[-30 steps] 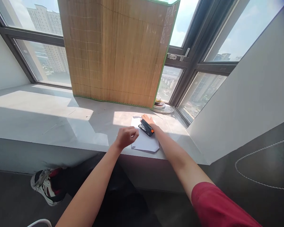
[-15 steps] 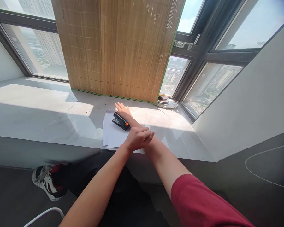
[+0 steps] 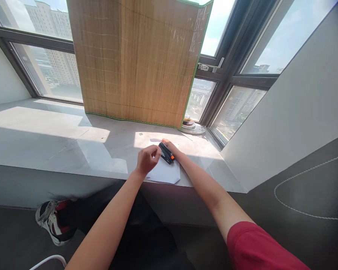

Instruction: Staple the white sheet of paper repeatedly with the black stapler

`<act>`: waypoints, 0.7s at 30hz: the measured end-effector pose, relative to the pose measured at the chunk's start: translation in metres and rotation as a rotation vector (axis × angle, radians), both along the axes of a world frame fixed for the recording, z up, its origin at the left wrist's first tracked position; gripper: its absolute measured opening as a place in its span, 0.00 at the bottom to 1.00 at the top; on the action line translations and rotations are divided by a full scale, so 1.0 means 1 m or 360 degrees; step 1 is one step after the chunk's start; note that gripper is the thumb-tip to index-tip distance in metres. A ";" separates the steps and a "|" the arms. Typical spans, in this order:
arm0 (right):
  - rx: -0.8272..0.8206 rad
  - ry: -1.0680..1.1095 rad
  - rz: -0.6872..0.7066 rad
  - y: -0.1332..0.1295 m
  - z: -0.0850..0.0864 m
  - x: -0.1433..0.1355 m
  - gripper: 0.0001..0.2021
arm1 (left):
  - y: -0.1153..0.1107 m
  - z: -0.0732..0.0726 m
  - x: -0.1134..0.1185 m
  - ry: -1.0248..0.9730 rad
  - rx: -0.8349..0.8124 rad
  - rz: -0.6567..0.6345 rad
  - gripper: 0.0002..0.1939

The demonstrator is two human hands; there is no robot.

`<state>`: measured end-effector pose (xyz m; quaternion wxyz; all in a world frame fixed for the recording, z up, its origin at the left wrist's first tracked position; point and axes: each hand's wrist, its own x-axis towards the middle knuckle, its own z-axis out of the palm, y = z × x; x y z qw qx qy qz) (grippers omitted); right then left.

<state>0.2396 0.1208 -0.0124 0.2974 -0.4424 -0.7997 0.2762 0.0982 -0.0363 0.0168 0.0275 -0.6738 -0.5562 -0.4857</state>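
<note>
A black stapler (image 3: 166, 153) with an orange patch at its near end lies slanted over a sheet of white paper (image 3: 165, 174) on the window sill. My right hand (image 3: 170, 145) is along the stapler's far right side. Its fingers look curled around the stapler, though the stapler hides part of them. Close to the stapler's left end, my left hand (image 3: 148, 159) is closed, thumb and fingers drawn together. Whatever may be between those fingertips is too small to make out. The left wrist covers part of the paper's left side.
The pale sill (image 3: 59, 150) has tiny dark bits (image 3: 141, 134) on it. A bamboo mat (image 3: 135, 63) stands against the window behind. Stacked plates (image 3: 193, 127) sit in the right corner. A beaded cord (image 3: 276, 191) hangs at right.
The stapler and the visible paper have shifted right. My right hand has gone from flat with spread fingers to curled beside the stapler. My left hand has moved left, off the right forearm.
</note>
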 end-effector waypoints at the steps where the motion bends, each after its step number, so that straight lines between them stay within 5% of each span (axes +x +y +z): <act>1: -0.0093 0.0021 0.0042 0.005 0.001 0.011 0.21 | 0.001 0.000 -0.001 -0.0030 -0.0042 0.0037 0.20; 6: -0.0218 0.0079 0.0105 0.013 -0.005 0.043 0.21 | 0.007 -0.002 -0.002 -0.0088 -0.0241 0.0183 0.17; 11: 0.0063 0.0146 0.0200 0.015 -0.003 0.044 0.14 | 0.015 -0.009 -0.006 -0.0073 -0.0424 0.0292 0.25; 15: 0.0114 0.0405 0.0027 0.007 0.003 0.062 0.18 | 0.023 -0.016 -0.015 -0.0077 -0.0603 0.0272 0.26; 21: 0.0149 0.0234 0.0308 -0.034 -0.011 0.085 0.26 | 0.030 -0.035 -0.020 0.0351 -0.0796 0.0038 0.15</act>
